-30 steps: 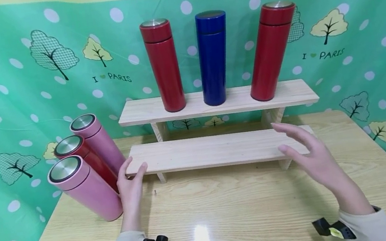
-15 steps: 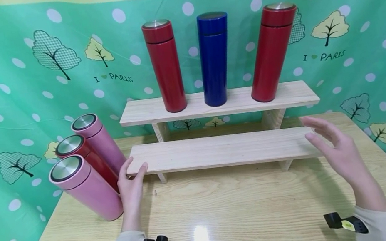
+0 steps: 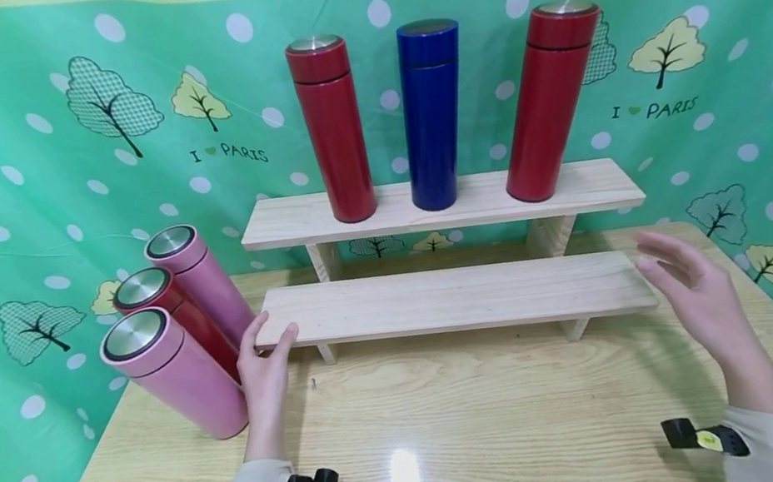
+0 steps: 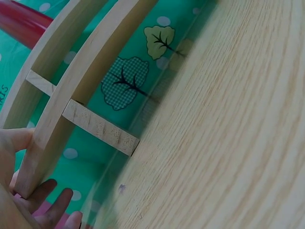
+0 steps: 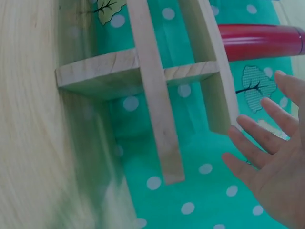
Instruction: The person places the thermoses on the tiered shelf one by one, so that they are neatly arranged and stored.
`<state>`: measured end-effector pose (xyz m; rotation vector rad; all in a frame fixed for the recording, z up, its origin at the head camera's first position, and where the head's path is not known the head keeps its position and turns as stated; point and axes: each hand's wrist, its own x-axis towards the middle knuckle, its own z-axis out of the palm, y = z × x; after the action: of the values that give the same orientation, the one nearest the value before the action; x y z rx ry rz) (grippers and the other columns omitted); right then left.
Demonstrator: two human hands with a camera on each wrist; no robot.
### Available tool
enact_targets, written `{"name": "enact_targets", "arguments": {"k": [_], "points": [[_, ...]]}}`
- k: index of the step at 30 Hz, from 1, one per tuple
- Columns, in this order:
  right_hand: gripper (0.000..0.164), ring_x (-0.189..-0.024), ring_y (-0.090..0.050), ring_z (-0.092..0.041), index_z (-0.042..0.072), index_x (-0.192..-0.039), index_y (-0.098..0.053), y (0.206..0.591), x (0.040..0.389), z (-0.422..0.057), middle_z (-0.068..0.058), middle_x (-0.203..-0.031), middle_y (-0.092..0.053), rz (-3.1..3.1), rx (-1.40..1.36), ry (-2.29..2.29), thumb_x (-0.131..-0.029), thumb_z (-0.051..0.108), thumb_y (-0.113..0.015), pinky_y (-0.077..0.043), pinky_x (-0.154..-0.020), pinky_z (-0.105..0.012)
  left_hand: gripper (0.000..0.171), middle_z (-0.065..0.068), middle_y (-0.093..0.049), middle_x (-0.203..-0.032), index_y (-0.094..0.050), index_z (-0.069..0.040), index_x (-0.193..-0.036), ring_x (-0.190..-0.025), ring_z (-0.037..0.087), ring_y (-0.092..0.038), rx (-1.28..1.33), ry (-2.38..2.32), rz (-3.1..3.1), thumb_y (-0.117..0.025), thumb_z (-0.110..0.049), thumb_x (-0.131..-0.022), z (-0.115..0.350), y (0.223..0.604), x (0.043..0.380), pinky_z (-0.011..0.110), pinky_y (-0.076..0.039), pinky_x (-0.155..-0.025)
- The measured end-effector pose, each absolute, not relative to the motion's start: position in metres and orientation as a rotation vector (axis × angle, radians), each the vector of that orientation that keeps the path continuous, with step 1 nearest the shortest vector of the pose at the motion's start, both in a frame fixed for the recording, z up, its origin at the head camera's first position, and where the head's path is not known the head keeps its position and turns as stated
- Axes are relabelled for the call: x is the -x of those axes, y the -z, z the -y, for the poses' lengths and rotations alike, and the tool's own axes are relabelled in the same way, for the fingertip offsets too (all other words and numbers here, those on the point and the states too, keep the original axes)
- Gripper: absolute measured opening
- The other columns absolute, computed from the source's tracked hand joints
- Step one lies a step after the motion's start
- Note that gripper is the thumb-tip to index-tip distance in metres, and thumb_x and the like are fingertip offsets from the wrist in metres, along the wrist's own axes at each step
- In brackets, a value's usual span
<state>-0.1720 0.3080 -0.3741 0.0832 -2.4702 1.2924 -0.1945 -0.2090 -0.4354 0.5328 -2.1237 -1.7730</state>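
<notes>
At the left end of the lower wooden shelf board [image 3: 441,300], my left hand [image 3: 264,370] pinches the board. In the left wrist view the thumb lies over it and the fingers [image 4: 59,202] reach beneath. My right hand [image 3: 702,292] hangs just beyond the board's right end, its fingers [image 5: 252,138] spread and holding nothing. A pink thermos [image 3: 185,382] stands against the left wrist in the head view, followed by a red thermos [image 3: 198,321] and a farther pink thermos [image 3: 212,290].
On the upper shelf board [image 3: 389,207] stand a red thermos [image 3: 336,139], a blue thermos [image 3: 436,123] and another red thermos [image 3: 549,114]. The wood-grain table [image 3: 499,425] lies in front. A green patterned cloth [image 3: 74,139] hangs behind.
My right hand has moved rightward, from over the lower board's right part to past its end. The left hand keeps its place on the board, and the thermoses stand where they were.
</notes>
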Motion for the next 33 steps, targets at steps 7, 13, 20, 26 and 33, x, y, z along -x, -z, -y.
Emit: {"name": "enact_targets", "arguments": {"k": [7, 13, 20, 26, 33], "points": [[0.052, -0.118, -0.045, 0.005, 0.019, -0.152, -0.041, 0.384, 0.174, -0.318, 0.0, -0.149, -0.047, 2.514, 0.023, -1.283, -0.103, 0.034, -0.053, -0.035, -0.089, -0.002, 0.064, 0.008, -0.031, -0.158, -0.048, -0.016, -0.146, -0.135, 0.026, -0.035, -0.533, 1.776, 2.134, -0.074, -0.032, -0.09, 0.209, 0.435, 0.194, 0.043, -0.034, -0.108], [0.055, -0.118, -0.044, 0.006, 0.013, -0.152, -0.04, 0.398, 0.179, -0.327, -0.008, -0.15, -0.045, 2.525, 0.05, -1.307, -0.103, 0.035, -0.053, -0.034, -0.088, 0.0, 0.064, 0.011, -0.032, -0.157, -0.049, -0.015, -0.146, -0.138, 0.026, -0.033, -0.524, 1.774, 2.134, -0.075, -0.031, -0.09, 0.208, 0.434, 0.194, 0.044, -0.032, -0.11], [0.056, -0.117, -0.043, 0.007, 0.01, -0.15, -0.043, 0.413, 0.183, -0.334, -0.003, -0.147, -0.049, 2.514, 0.089, -1.33, -0.102, 0.037, -0.054, -0.034, -0.084, 0.001, 0.064, 0.012, -0.032, -0.157, -0.048, -0.013, -0.146, -0.135, 0.027, -0.035, -0.521, 1.78, 2.127, -0.074, -0.029, -0.091, 0.207, 0.434, 0.194, 0.043, -0.034, -0.108], [0.055, -0.113, -0.042, 0.01, 0.009, -0.148, -0.045, 0.42, 0.185, -0.337, 0.004, -0.141, -0.052, 2.519, 0.088, -1.341, -0.102, 0.038, -0.055, -0.034, -0.084, -0.001, 0.064, 0.012, -0.031, -0.158, -0.047, -0.014, -0.147, -0.135, 0.028, -0.035, -0.524, 1.78, 2.13, -0.074, -0.029, -0.091, 0.208, 0.434, 0.194, 0.044, -0.034, -0.108], [0.055, -0.119, -0.042, 0.006, 0.011, -0.149, -0.044, 0.428, 0.189, -0.34, -0.004, -0.148, -0.047, 2.559, 0.073, -1.342, -0.102, 0.038, -0.055, -0.037, -0.082, -0.001, 0.065, 0.009, -0.03, -0.158, -0.047, -0.015, -0.147, -0.132, 0.028, -0.038, -0.527, 1.773, 2.134, -0.074, -0.031, -0.091, 0.209, 0.434, 0.194, 0.043, -0.036, -0.105]]}}
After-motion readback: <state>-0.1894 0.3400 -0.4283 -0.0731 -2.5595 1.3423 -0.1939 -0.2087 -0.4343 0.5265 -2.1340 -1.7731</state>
